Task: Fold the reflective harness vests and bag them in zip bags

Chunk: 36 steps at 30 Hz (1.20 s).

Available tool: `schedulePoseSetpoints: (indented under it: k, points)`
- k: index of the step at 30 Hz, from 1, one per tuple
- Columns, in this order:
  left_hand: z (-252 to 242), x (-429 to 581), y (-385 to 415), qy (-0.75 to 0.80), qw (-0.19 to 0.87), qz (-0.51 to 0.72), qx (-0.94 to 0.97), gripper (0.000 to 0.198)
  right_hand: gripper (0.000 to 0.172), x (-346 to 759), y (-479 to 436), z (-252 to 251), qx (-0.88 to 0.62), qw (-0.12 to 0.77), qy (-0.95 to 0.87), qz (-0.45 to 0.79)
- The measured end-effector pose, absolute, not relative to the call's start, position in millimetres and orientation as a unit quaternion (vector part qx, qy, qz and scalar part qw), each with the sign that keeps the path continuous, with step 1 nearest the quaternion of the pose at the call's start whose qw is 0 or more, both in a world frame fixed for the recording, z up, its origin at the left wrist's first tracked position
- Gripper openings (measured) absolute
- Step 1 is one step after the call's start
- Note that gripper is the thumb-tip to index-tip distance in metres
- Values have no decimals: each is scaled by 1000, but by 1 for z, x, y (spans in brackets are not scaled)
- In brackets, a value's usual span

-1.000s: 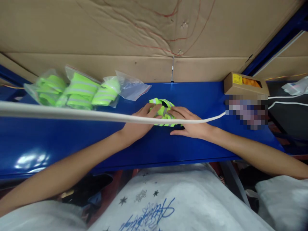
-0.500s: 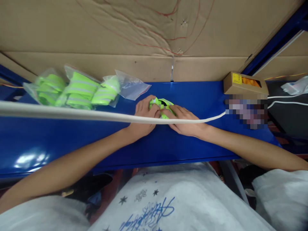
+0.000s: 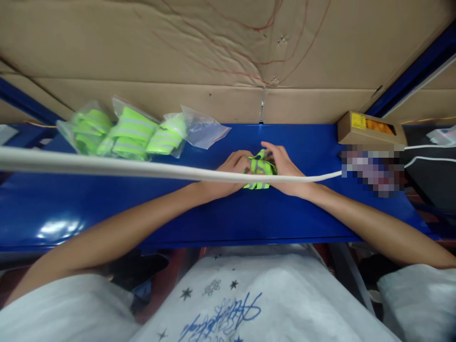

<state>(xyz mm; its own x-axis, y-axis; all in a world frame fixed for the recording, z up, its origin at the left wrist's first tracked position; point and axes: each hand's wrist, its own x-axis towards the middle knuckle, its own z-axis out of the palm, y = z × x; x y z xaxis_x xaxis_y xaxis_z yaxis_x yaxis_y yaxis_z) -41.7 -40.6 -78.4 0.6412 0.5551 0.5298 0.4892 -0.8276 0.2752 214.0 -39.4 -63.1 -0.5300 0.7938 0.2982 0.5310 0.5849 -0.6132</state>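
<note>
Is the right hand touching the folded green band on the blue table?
Touching. The head view shows the right hand curled over the green band with no gap; the left hand holds its other side.

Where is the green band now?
Head view: the green band is at the middle of the blue table, held between left hand and right hand, behind the white cable.
</note>
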Motion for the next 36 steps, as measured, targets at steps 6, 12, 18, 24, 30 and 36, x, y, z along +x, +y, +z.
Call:
schedulePoseSetpoints:
  k: [6, 12, 18, 24, 30, 36]
  points:
    - [-76, -43, -38, 229, 69, 294, 925, 25, 103, 217, -32, -74, -341, 248, -885, 198]
    - [-77, -37, -41, 276, 100, 316, 902, 38, 109, 202, -38, -72, -344, 238, -886, 201]
    - [-87, -39, -30, 262, 144, 343, 891, 56, 68, 201, -18, -70, -323, 261, -880, 230]
    - [-68, -39, -25, 279, 247, 371, 851, 66, 64, 194, -22, -68, -338, 331, -834, 284]
    - [-33, -79, 5, 458, 144, 440, 759, 44, 68, 192, -25, -68, -381, 347, -813, 271]
    - [-38, -67, -23, 433, 329, 344, 766, 54, 68, 195, -30, -68, -411, 366, -814, 187]
